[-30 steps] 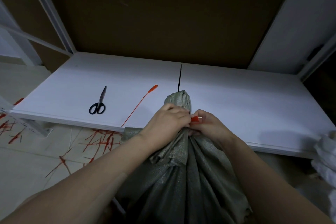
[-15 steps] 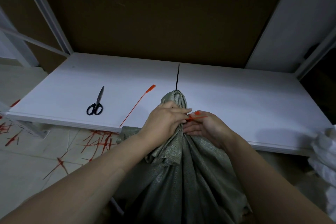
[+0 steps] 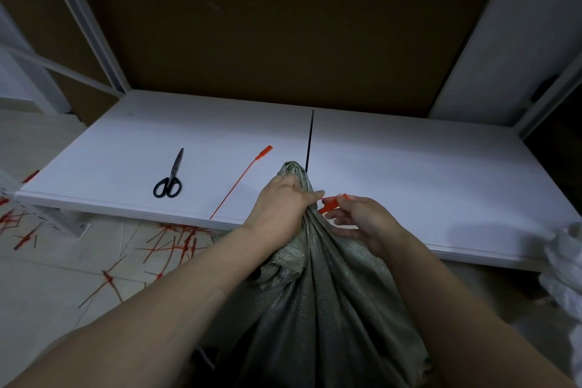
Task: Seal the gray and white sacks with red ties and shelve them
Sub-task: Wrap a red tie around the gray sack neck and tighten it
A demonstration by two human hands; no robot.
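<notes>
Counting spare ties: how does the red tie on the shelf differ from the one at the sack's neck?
The shelf tie lies straight, untouched, full length showing. The neck tie is pinched by the right hand at the gray sack, only its head visible. Both are red.

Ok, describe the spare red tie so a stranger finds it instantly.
On the white shelf board, between the black scissors and the gray sack, lies a long red tie. Unlike the held tie and the floor scraps, it lies whole on the board.
</notes>
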